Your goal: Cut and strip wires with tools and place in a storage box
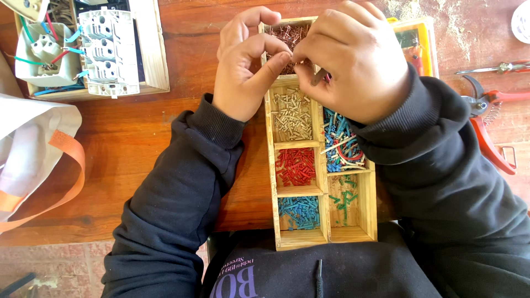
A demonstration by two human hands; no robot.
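- Left hand and right hand meet fingertip to fingertip, pinching a small copper wire strand.
- The strand hangs above the wooden sorting tray, over its copper-filled top compartment, on the counter.

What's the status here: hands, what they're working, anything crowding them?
Left hand and right hand meet over the wooden divided tray, pinching something small, hidden by fingers. Copper scraps directly below. Red pruners lie apart to the right.

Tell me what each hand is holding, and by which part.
The left hand and right hand pinch something tiny between their fingertips above the wooden tray; what it is cannot be told. A grey metal tool tip pokes from under the right hand.
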